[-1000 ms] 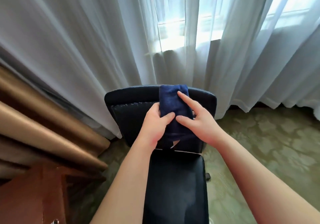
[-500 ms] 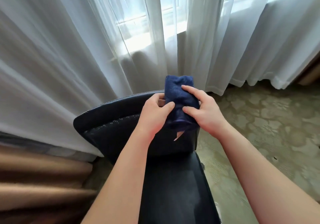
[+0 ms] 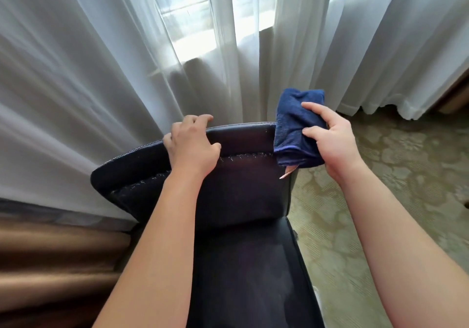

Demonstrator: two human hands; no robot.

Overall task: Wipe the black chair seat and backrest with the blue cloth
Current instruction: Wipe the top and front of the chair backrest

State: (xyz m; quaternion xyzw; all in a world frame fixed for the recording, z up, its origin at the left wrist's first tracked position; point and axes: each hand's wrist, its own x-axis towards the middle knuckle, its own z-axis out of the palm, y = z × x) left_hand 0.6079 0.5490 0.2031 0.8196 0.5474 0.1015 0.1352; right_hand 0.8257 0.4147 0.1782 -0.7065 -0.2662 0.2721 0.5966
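The black chair stands before me, its backrest (image 3: 241, 183) upright and its seat (image 3: 251, 272) running toward the bottom edge. My left hand (image 3: 193, 145) rests over the backrest's top edge, fingers curled behind it. My right hand (image 3: 330, 142) holds the folded blue cloth (image 3: 294, 124) at the backrest's upper right corner. The cloth sticks up above the top edge, and a small tag hangs from its lower end.
White sheer curtains (image 3: 177, 48) hang right behind the chair, with a bright window beyond. A brown heavy curtain (image 3: 50, 264) lies at the lower left. Patterned greenish carpet (image 3: 393, 188) spreads to the right of the chair.
My left hand has let go of the cloth and moved left onto the backrest's top edge. My right hand has carried the cloth to the right corner. The view has shifted left.
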